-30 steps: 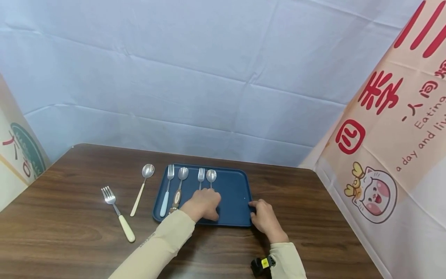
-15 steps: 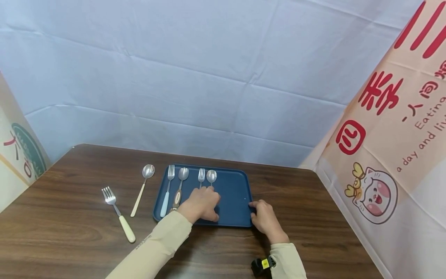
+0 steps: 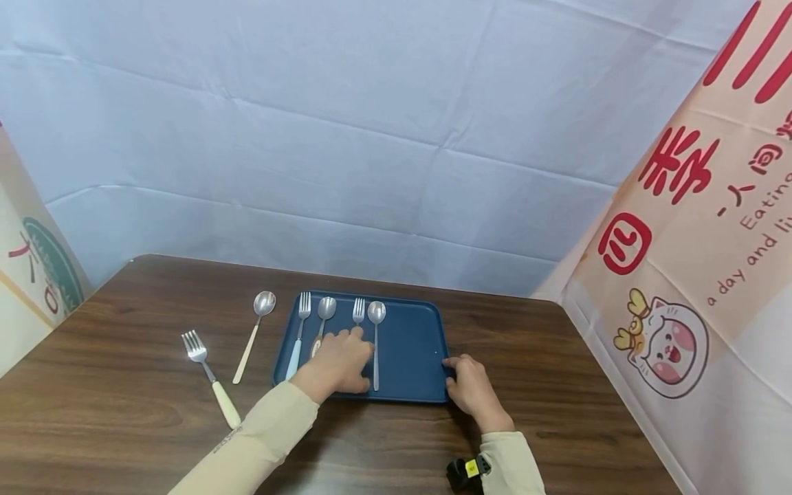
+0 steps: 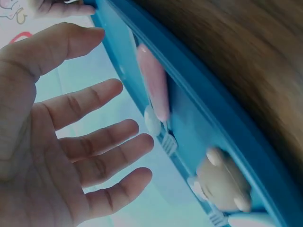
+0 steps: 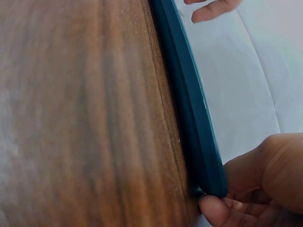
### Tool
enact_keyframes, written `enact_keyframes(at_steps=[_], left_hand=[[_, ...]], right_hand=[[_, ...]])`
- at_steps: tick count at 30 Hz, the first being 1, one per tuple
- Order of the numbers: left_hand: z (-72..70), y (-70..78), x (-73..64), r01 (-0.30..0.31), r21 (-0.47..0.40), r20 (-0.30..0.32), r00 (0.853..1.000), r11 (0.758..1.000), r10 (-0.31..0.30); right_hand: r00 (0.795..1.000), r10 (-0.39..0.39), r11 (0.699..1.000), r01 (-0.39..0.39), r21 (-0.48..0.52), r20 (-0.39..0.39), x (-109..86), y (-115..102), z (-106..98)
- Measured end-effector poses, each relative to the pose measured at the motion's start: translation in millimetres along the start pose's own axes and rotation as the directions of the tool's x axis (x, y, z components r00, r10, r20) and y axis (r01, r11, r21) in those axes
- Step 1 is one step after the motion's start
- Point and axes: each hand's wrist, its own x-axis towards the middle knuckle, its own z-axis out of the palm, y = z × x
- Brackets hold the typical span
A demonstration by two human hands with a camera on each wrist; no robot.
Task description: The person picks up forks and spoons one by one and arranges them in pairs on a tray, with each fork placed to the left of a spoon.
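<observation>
In the head view, my left hand (image 3: 340,361) is over the blue tray (image 3: 411,344), palm down. The left wrist view shows its fingers spread with nothing between them. Below them lies a fork (image 3: 359,311) with a pink handle (image 4: 154,82), mostly hidden in the head view. To its right is an all-silver spoon (image 3: 376,344). Left of the hand lie a brown-handled spoon (image 3: 326,308), its bear-shaped end (image 4: 225,184) seen at the wrist, and a blue-handled fork (image 3: 303,313). My right hand (image 3: 473,392) grips the tray's right edge near the front corner.
On the wooden table (image 3: 526,344), left of the tray, lie a cream-handled spoon (image 3: 255,337) and a fork with a pale yellow handle (image 3: 210,378). White cloth (image 3: 309,172) hangs behind the table, and a printed banner (image 3: 699,240) hangs along the right.
My left hand has moved left and slightly toward me, uncovering the silver spoon's handle and covering more of the brown-handled spoon. My right hand has stayed at the tray's edge.
</observation>
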Motion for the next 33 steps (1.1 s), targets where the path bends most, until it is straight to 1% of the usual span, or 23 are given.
enact_keyframes(at_steps=[3,7,8,11,16,19,23,28,33], left_hand=[[0.2,-5.4,-6.1,0.001,-0.004,-0.038,0.999,1.0,-0.001],[1.8,-13.1,-13.3,-0.012,-0.026,-0.104,0.995,1.0,0.009],[2.4,-15.0,-15.0,-0.013,-0.03,-0.111,0.994,0.999,0.009],[3.4,-20.7,-19.4,-0.009,-0.028,-0.115,0.993,1.0,0.005],[3.4,-28.7,-27.5,0.004,-0.018,-0.088,0.996,1.0,-0.006],[2.7,-32.2,-33.5,0.01,-0.018,-0.085,0.996,1.0,-0.012],[1.8,-36.0,-41.6,0.008,-0.01,-0.11,0.994,1.0,-0.009],[2.9,-42.0,-51.3,-0.006,0.028,-0.143,0.99,1.0,0.01],[6.0,-48.2,-61.0,-0.011,0.024,-0.171,0.985,1.0,0.015]], right_hand=[[1.0,0.005,1.0,-0.005,0.003,0.007,-0.5,0,-1],[1.0,0.016,1.0,-0.016,0.01,0.014,-0.6,0,-1],[1.0,0.019,1.0,-0.019,0.012,0.015,-0.5,0,-1],[1.0,0.026,1.0,-0.026,0.018,0.014,-0.2,0,-1],[0.999,0.029,0.999,-0.029,0.014,0.016,-0.7,0,-2],[1.0,0.024,1.0,-0.024,0.008,0.013,-0.9,0,-2],[1.0,0.012,1.0,-0.012,0.008,0.005,-1.0,0,-2],[1.0,0.009,1.0,-0.009,0.011,0.004,-0.4,0,-1],[1.0,0.008,1.0,-0.008,0.001,0.003,0.2,1,-1]])
